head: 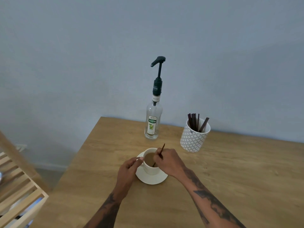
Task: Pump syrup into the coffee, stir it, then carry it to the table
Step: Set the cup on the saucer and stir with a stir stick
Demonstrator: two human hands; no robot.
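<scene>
Pinching a thin dark wooden stirrer (162, 149) in our right hand (169, 162), we steady the glossy round white ceramic cup (151, 168) of milky coffee (149, 159), left hand (127, 171) gripping its handle.

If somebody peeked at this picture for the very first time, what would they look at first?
Probably the two hands in the middle: the right hand holds a dark stir stick dipped into the white coffee cup on its saucer, while the left hand pinches the cup's side. Next, the tall syrup bottle with its black pump stands behind them by the wall, beside a patterned pot of sticks.
</scene>
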